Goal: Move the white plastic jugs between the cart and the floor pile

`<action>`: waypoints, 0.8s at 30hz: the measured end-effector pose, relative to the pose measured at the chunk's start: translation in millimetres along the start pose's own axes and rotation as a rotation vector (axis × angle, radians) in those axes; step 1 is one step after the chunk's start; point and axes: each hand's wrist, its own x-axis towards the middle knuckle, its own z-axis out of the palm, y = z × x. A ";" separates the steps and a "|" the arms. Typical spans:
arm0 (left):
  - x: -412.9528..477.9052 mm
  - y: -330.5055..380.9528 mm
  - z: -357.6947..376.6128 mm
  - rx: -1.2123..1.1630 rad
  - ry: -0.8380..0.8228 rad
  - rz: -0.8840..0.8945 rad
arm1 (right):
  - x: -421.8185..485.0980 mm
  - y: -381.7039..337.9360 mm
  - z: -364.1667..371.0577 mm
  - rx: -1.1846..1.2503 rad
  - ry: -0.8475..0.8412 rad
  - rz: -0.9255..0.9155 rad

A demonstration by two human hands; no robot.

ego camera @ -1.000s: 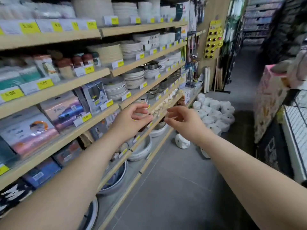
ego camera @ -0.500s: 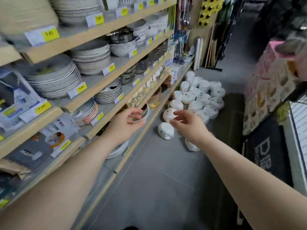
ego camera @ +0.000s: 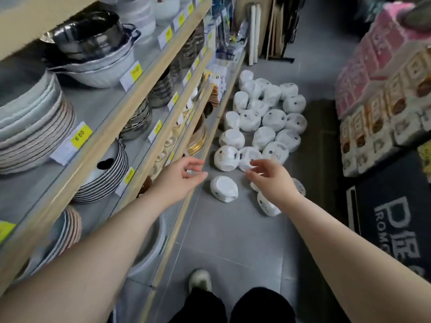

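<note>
Lying on its side on the grey floor (ego camera: 233,241), the wrapped white bowl (ego camera: 224,188) points its flat round face up and leftward, between both hands. Left hand (ego camera: 179,178) hovers beside it, fingers loosely spread, holding nothing; right hand (ego camera: 271,180) likewise, above other wrapped bowls (ego camera: 268,122) clustered beyond, beside the shelf edge (ego camera: 184,210).
</note>
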 end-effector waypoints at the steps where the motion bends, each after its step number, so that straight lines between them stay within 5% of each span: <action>1: 19.2 -1.6 0.5 0.001 -0.014 -0.015 | 17.0 3.2 0.3 -0.002 -0.001 0.022; 12: 233.8 -106.6 87.5 -0.008 -0.049 -0.215 | 243.7 124.4 41.8 -0.049 -0.109 0.206; 24: 396.5 -394.8 251.2 -0.065 -0.136 -0.386 | 407.5 383.6 201.0 -0.018 -0.175 0.423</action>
